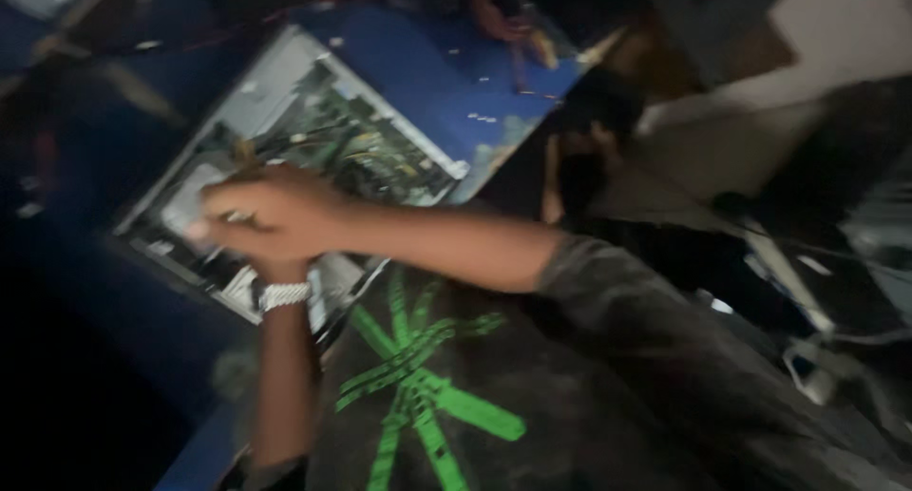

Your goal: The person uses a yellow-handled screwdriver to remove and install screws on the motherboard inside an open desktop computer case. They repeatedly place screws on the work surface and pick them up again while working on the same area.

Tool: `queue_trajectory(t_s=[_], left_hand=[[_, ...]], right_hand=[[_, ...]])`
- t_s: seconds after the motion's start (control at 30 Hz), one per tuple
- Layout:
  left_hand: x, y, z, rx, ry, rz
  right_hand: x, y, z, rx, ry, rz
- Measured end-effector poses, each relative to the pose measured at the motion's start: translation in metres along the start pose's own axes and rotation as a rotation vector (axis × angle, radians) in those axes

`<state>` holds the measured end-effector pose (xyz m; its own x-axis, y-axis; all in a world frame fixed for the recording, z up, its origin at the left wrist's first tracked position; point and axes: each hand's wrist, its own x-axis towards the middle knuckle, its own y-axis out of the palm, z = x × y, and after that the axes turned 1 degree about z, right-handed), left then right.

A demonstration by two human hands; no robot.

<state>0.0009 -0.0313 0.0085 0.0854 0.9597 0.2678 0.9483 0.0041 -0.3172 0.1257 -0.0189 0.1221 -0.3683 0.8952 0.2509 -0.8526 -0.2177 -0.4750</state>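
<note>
An open desktop computer case (275,83) lies on a blue table (427,64), with its green circuit board (370,149) and wiring exposed. My right hand (271,211) reaches across from the right and sits over the case's near end, fingers curled. My left hand (275,268) comes up from below with a silver watch (283,294) on the wrist. It is mostly hidden under the right hand. Motion blur hides what either hand holds.
Several small screws (482,119) lie scattered on the table beyond the case. Another person's hand (499,21) rests at the table's far edge beside a yellowish object (543,47). Dark equipment and pale cables (807,358) sit to the right.
</note>
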Motion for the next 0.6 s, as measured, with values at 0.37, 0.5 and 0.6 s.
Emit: queue_trajectory(t_s=[0.37,0.5,0.6], left_hand=[[0.033,-0.010,-0.028,0.457,-0.053,0.241],[0.030,-0.013,-0.036,0.266,0.138,0.197],[0.033,-0.013,-0.043,0.392,-0.018,0.129]], right_hand=[[0.021,-0.017,-0.035,0.283,-0.019,0.114],[0.031,-0.039,-0.041,0.353,0.070,0.207],[0.035,-0.033,-0.025,0.308,-0.008,0.066]])
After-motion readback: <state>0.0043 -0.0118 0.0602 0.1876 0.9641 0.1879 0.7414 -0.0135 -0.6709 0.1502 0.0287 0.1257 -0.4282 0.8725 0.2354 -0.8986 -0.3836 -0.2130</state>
